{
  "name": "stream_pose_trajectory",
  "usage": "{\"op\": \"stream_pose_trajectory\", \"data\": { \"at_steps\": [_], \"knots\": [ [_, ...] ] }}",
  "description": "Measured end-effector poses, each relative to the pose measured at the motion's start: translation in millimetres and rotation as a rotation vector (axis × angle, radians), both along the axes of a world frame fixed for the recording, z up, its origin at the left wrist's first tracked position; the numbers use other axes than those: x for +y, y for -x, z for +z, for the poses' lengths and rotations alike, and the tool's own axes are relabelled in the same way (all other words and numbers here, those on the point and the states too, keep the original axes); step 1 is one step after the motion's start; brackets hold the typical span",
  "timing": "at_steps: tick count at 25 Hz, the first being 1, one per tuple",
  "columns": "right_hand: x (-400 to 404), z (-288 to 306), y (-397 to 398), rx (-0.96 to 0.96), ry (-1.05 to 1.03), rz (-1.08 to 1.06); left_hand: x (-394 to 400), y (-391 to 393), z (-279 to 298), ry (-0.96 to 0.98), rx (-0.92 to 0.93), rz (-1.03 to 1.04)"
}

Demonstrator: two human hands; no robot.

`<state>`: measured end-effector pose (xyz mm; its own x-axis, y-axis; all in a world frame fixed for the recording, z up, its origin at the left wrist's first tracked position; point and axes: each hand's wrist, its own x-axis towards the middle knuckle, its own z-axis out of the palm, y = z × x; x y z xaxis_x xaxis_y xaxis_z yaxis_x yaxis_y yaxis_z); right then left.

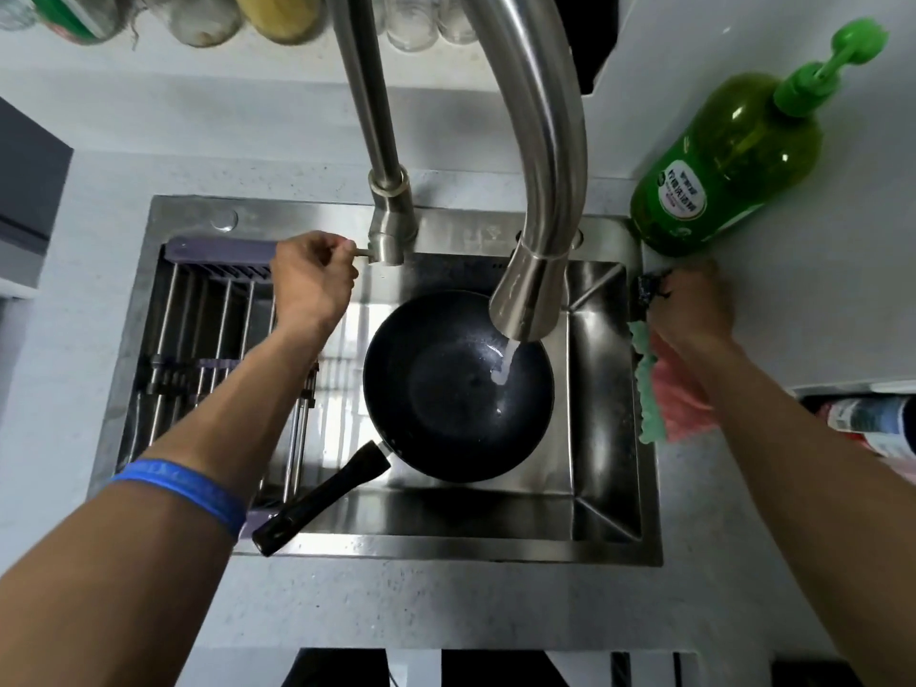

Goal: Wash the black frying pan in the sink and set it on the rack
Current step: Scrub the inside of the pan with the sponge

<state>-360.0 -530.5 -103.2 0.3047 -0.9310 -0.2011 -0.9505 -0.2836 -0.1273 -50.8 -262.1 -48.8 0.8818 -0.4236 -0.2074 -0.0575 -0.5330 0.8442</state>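
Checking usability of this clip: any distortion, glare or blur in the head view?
Head view: wide-angle bowing bends the faucet spout and soap bottle; glare on the sink floor beside the frying pan; right hand slightly motion-blurred; left hand sharp.

Spout (535,200) low over pan (446,389).

Frying pan (458,384) in sink (614,488), right of centre, handle over near rim. Faucet spout (535,200) above pan's far side. Rack (213,349) across sink's left part. Left hand (312,277) at faucet lever (363,251), behind pan. Soap bottle (728,166) on counter, right-rear. Right hand (691,302) before bottle, over cloths (661,389) at right rim.
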Motion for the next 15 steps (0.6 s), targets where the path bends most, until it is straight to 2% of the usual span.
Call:
{"op": "stream_pose_trajectory", "data": {
  "at_steps": [8, 11, 15],
  "knots": [
    [-1, 12, 2, -0.048, 0.011, 0.084, 14, 4, -11, 0.040, -0.083, 0.047],
    [11, 23, -2, -0.194, 0.112, 0.008, 11, -6, -8, 0.024, -0.096, -0.033],
    [52, 33, -1, -0.445, 0.179, -0.028, -8, -31, -2, 0.023, -0.016, -0.024]
  ]
}}
